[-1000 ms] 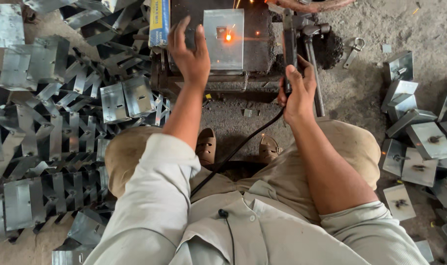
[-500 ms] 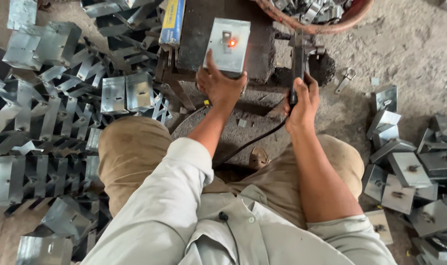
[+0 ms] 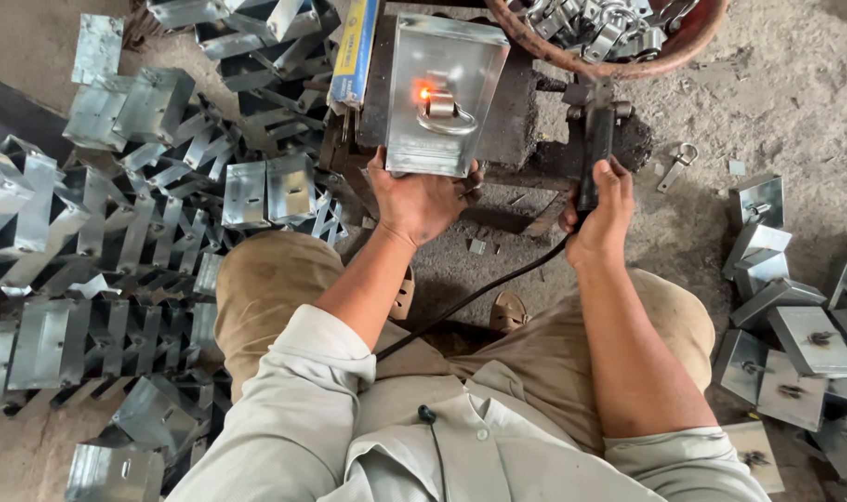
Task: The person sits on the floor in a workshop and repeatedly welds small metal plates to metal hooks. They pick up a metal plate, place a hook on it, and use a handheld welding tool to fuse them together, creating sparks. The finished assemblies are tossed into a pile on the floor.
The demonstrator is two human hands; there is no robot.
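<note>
On the dark welding surface (image 3: 526,102), left hand (image 3: 422,200) fingers grip the galvanised box (image 3: 439,93) steady; right hand (image 3: 602,212) fingers wrap the black lever handle (image 3: 593,158).

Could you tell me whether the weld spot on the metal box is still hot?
Apparently hot: an orange glow shows beside the ring on the box.

package: one long narrow box (image 3: 356,51) | place: standing on edge at the bench's left side, just left of the metal plate | colours: blue with a yellow band | kind: possibly a carton, too foreshortened to tell | screens, signs: none
</note>
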